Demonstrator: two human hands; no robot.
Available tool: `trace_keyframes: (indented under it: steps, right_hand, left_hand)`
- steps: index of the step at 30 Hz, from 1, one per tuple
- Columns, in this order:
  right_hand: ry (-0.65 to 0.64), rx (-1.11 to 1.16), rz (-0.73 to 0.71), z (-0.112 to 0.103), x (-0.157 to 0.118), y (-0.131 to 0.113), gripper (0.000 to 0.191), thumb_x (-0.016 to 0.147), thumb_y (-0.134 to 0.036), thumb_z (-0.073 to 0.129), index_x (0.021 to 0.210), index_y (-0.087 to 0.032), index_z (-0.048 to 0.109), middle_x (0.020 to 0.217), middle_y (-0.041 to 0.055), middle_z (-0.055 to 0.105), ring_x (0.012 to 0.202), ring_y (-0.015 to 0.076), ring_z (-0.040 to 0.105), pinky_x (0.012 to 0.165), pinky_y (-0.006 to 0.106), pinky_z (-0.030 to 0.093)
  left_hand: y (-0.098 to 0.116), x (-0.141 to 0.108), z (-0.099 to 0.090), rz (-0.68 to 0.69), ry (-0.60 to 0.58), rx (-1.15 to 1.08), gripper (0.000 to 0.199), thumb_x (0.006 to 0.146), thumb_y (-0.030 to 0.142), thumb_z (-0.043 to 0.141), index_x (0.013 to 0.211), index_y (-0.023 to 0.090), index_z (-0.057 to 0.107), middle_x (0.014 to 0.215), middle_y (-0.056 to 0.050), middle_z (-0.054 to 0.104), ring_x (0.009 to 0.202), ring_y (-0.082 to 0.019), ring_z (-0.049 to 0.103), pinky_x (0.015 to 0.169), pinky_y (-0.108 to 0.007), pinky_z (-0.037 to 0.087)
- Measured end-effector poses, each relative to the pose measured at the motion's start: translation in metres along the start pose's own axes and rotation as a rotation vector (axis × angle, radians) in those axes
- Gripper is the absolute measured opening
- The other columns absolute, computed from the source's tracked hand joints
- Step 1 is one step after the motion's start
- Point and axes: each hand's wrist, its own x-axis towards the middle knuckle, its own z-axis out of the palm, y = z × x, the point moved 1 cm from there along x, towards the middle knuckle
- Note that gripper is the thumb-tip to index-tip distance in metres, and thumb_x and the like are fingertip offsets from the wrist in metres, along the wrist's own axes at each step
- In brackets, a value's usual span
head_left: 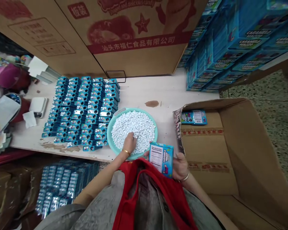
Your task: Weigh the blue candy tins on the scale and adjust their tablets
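Observation:
My left hand reaches down into white candies that fill a mint-green basin. Its fingers are curled together on the candies, their tips partly hidden. In front of my body, my right hand grips a blue printed candy box by its side. The box is tilted, and its panel of nutrition print faces up. Left of the basin, rows of small blue boxes stand on the table, with round dark holes in their ends.
An opened cardboard carton at the right has blue packs inside. Wrapped blue packs are stacked behind it. Large printed cartons line the table's back. A white scale sits at left; more packs lie below.

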Motion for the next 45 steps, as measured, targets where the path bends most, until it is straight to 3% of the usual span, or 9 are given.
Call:
trace_keyframes:
  steps: [4, 7, 11, 15, 22, 30, 35, 39, 45]
  right_hand:
    - [0.053, -0.123, -0.006, -0.015, -0.004, -0.005, 0.059, 0.064, -0.047, 0.062, 0.116, -0.020, 0.056, 0.110, 0.0106, 0.066, 0.105, 0.0312, 0.060, 0.095, 0.051, 0.042]
    - [0.264, -0.544, -0.234, -0.029, 0.007, -0.016, 0.069, 0.064, -0.040, 0.071, 0.125, -0.024, 0.044, 0.121, 0.0093, 0.059, 0.107, 0.0275, 0.058, 0.096, 0.047, 0.042]
    - [0.470, -1.287, -0.618, -0.038, 0.032, -0.024, 0.084, 0.061, -0.042, 0.075, 0.131, -0.020, 0.035, 0.128, 0.0153, 0.049, 0.117, 0.0315, 0.048, 0.101, 0.051, 0.038]
    - [0.424, -1.645, -0.777, -0.036, 0.054, -0.021, 0.074, 0.070, -0.037, 0.068, 0.132, -0.017, 0.034, 0.124, 0.0174, 0.050, 0.115, 0.0331, 0.049, 0.097, 0.053, 0.042]
    - [0.303, -1.791, -0.886, -0.024, 0.073, -0.005, 0.072, 0.074, -0.028, 0.060, 0.137, -0.018, 0.025, 0.129, 0.0174, 0.046, 0.122, 0.0344, 0.043, 0.102, 0.058, 0.035]
    - [0.248, -1.827, -0.925, -0.019, 0.077, 0.008, 0.074, 0.073, -0.027, 0.059, 0.138, -0.017, 0.025, 0.132, 0.0180, 0.045, 0.125, 0.0334, 0.041, 0.105, 0.058, 0.032]
    - [0.242, -1.840, -0.930, -0.020, 0.079, 0.012, 0.075, 0.073, -0.028, 0.060, 0.138, -0.016, 0.025, 0.132, 0.0183, 0.045, 0.125, 0.0332, 0.041, 0.105, 0.059, 0.031]
    - [0.229, -1.832, -0.914, -0.021, 0.079, 0.012, 0.075, 0.074, -0.029, 0.059, 0.139, -0.016, 0.024, 0.132, 0.0189, 0.045, 0.125, 0.0341, 0.041, 0.104, 0.059, 0.032]
    - [0.292, -1.769, -0.879, -0.027, 0.071, 0.006, 0.076, 0.073, -0.030, 0.063, 0.138, -0.016, 0.025, 0.130, 0.0185, 0.046, 0.122, 0.0336, 0.044, 0.100, 0.055, 0.040]
  left_hand:
    - [0.005, 0.007, 0.005, 0.016, 0.011, -0.029, 0.021, 0.084, 0.017, 0.047, 0.105, 0.014, 0.051, 0.106, -0.013, 0.059, 0.100, -0.023, 0.057, 0.090, -0.039, 0.046]
    - [0.006, 0.005, -0.011, 0.059, -0.004, -0.058, 0.022, 0.086, 0.023, 0.048, 0.106, 0.015, 0.051, 0.107, -0.012, 0.059, 0.100, -0.022, 0.057, 0.091, -0.037, 0.046]
    - [0.006, -0.007, -0.059, 0.174, -0.060, -0.092, 0.023, 0.088, 0.029, 0.049, 0.107, 0.016, 0.051, 0.104, -0.009, 0.061, 0.097, -0.019, 0.058, 0.088, -0.032, 0.046]
    - [0.016, -0.019, -0.115, 0.291, -0.110, -0.105, 0.024, 0.089, 0.031, 0.049, 0.107, 0.017, 0.052, 0.099, -0.007, 0.061, 0.093, -0.017, 0.057, 0.087, -0.029, 0.045]
    - [0.056, -0.023, -0.172, 0.430, -0.312, 0.138, 0.022, 0.091, 0.028, 0.043, 0.106, 0.016, 0.052, 0.099, -0.008, 0.059, 0.091, -0.018, 0.056, 0.083, -0.031, 0.045]
    - [0.110, -0.024, -0.189, 0.314, -0.383, 0.610, 0.024, 0.085, 0.013, 0.043, 0.108, 0.014, 0.050, 0.099, -0.010, 0.059, 0.079, -0.020, 0.061, 0.069, -0.031, 0.046]
    - [0.135, -0.033, -0.193, 0.321, -0.347, 0.667, 0.031, 0.089, 0.010, 0.032, 0.115, 0.013, 0.049, 0.093, -0.012, 0.059, 0.072, -0.020, 0.061, 0.062, -0.031, 0.045]
    - [0.118, -0.030, -0.192, 0.341, -0.323, 0.580, 0.023, 0.090, 0.013, 0.034, 0.099, 0.013, 0.056, 0.087, -0.010, 0.058, 0.077, -0.020, 0.060, 0.066, -0.031, 0.045]
    - [0.017, -0.004, -0.154, 0.091, -0.228, 0.473, 0.021, 0.088, 0.013, 0.039, 0.101, 0.014, 0.055, 0.101, -0.012, 0.055, 0.094, -0.024, 0.056, 0.076, -0.034, 0.045]
